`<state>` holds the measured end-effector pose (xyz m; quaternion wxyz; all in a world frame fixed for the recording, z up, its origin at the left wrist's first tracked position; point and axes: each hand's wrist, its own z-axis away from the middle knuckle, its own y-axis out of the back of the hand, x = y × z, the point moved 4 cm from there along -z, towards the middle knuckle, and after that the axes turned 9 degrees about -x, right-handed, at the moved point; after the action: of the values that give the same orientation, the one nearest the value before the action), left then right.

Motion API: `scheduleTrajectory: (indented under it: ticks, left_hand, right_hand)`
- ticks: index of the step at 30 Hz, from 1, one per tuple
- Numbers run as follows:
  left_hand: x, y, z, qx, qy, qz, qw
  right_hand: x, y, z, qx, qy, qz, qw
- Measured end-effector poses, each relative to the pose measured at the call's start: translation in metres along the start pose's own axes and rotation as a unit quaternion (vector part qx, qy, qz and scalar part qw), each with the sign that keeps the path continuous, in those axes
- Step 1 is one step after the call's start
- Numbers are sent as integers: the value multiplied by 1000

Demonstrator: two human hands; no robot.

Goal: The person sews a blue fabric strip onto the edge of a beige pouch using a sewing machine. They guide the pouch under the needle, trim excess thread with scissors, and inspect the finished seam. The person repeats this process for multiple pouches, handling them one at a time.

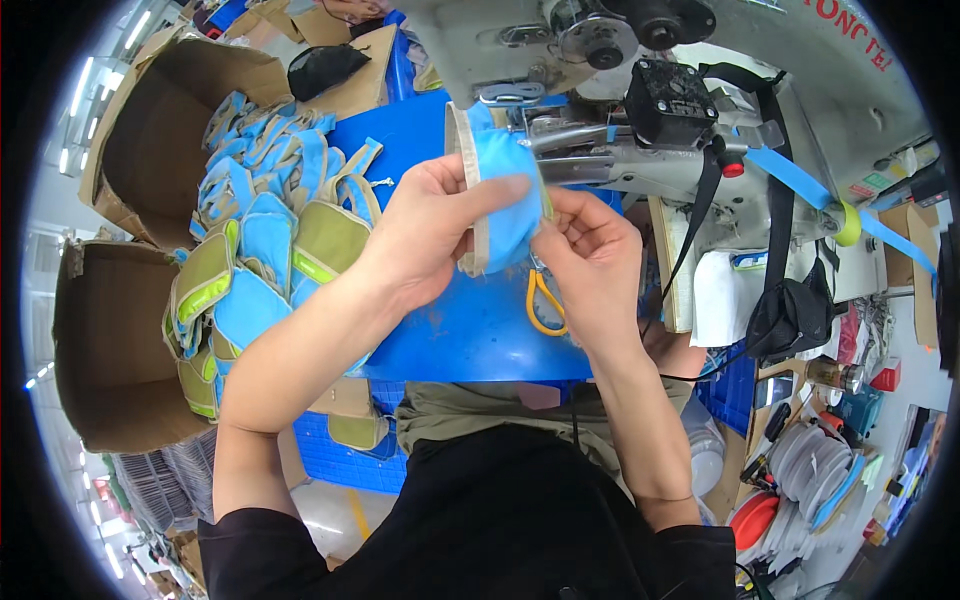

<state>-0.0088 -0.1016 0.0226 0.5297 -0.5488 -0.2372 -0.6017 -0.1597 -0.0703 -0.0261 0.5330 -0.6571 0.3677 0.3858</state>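
The left hand (425, 230) is gripping a tan-edged blue fabric piece (508, 215), thumb across its face, while the right hand (592, 265) is pinching its right edge, both suspending it above a blue table (455, 345).

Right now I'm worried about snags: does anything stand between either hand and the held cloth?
Nothing visible does: the left hand's thumb lies across the cloth, and the right hand pinches its right edge. A yellow handle shows below the cloth, not between it and either grip.
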Motion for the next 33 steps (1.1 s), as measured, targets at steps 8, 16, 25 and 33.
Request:
scheduleTrajectory:
  ticks: [8, 16, 25, 33]
  left_hand:
    - [4, 0, -8, -10, 8, -22, 1000]
    - [9, -3, -6, 2, -62, -62, 996]
    - [4, 8, 5, -10, -147, -117, 982]
    - [-2, 0, 8, -83, 19, 94, 992]
  right_hand:
    - [-3, -2, -3, 2, -5, 11, 1000]
    - [-11, 4, -12, 0, 16, 101, 995]
    - [-29, 11, -9, -6, 133, 258, 957]
    - [-38, 9, -13, -43, 151, 281, 947]
